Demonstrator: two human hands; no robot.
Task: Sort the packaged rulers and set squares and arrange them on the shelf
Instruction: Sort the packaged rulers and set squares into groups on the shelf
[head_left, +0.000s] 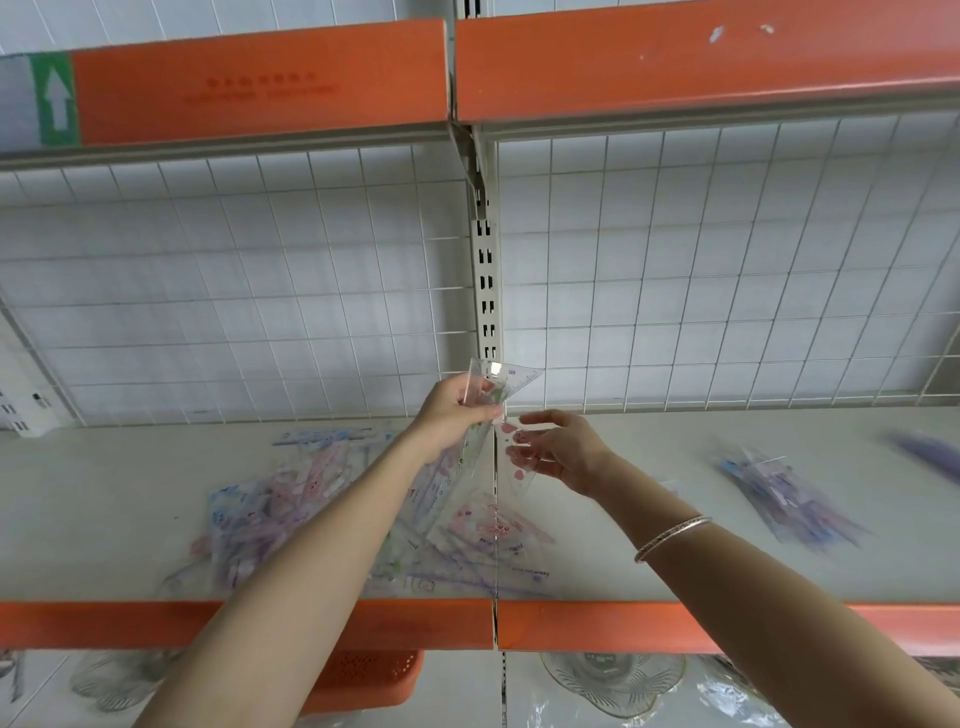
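My left hand (457, 415) grips a clear packaged set square (501, 382) and holds it upright above the shelf (623, 519). My right hand (558, 452) is just to its right, fingers spread and touching a second clear packet with pink print (519, 462) that hangs below the first. Under both arms a loose pile of packaged rulers and set squares (291, 519) lies on the left half of the shelf. A smaller stack of packets with blue and purple print (784, 499) lies on the right half.
A white wire grid (727, 260) backs the shelf, with a slotted upright (485, 280) in the middle. An orange-fronted shelf (260, 83) hangs overhead. Below the orange front edge (597, 626) are glass dishes (613, 680) and an orange basket (374, 680). A blurred purple item (930, 457) sits far right.
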